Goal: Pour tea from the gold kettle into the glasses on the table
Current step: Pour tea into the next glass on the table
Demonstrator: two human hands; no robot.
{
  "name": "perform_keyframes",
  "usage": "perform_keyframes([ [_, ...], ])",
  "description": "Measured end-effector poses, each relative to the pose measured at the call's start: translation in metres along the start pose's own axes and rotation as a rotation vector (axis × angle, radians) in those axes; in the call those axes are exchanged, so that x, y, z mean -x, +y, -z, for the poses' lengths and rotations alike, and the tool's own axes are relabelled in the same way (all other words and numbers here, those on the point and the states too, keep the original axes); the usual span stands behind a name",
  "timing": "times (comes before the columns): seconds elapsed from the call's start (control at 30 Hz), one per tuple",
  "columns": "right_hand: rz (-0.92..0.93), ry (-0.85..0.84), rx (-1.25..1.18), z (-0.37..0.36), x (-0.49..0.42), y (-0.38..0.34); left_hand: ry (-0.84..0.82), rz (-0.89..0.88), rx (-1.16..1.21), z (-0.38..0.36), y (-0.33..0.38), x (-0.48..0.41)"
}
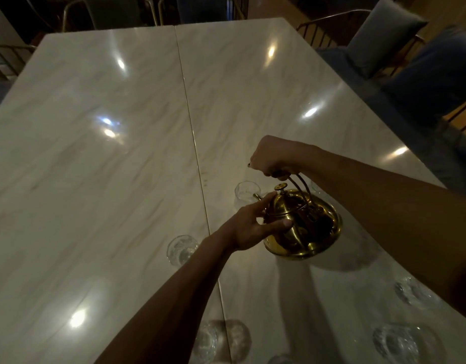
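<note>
Both hands hold kettle (pixel 302 224): right (pixel 272 158) fisted on handle, left (pixel 252 227) half-open against body.

Dim, warm light; overhead lamps glare as bright spots on the glossy pale marble table (pixel 100 166); edges bend and blur.

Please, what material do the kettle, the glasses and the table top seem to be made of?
The gold kettle looks like polished brass or gold-plated metal: it gives mirror-like reflections. The glass by its spout seems clear glass, since the table shows through it. The table looks like pale glossy marble, or an imitation, with faint grey veins and sharp reflections of lamps.
</note>
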State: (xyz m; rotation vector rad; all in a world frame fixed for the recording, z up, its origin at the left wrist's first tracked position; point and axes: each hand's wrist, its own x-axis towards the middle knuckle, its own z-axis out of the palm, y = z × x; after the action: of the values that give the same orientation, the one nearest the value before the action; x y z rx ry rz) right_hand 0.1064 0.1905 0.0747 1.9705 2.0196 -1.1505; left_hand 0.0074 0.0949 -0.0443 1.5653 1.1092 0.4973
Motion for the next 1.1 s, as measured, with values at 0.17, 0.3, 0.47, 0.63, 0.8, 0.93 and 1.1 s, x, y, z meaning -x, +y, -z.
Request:
perform_keyframes([
  [0.17,-0.011,0.012,-0.030,0.001,-0.001,-0.001,0.004,0.001,0.014,0.001,0.001,0.000],
  [0.3,-0.018,0.002,-0.037,0.004,0.001,-0.001,0.002,0.016,0.011,0.003,0.002,-0.002],
  [0.47,-0.032,0.001,-0.046,0.007,-0.001,-0.002,0.012,0.010,0.007,0.004,0.003,-0.004],
  [0.63,-0.038,0.006,-0.055,0.008,-0.005,-0.002,0.010,0.017,0.004,0.005,0.003,-0.007],
  [0.8,-0.051,0.001,-0.069,0.010,-0.006,-0.003,0.013,0.019,0.011,0.005,0.005,-0.008],
  [0.93,-0.060,0.000,-0.079,0.011,-0.009,-0.003,0.006,0.028,0.018,0.006,0.006,-0.008],
  [1.1,-0.073,0.004,-0.065,0.012,-0.014,-0.003,0.011,0.036,0.021,0.006,0.006,-0.008],
])
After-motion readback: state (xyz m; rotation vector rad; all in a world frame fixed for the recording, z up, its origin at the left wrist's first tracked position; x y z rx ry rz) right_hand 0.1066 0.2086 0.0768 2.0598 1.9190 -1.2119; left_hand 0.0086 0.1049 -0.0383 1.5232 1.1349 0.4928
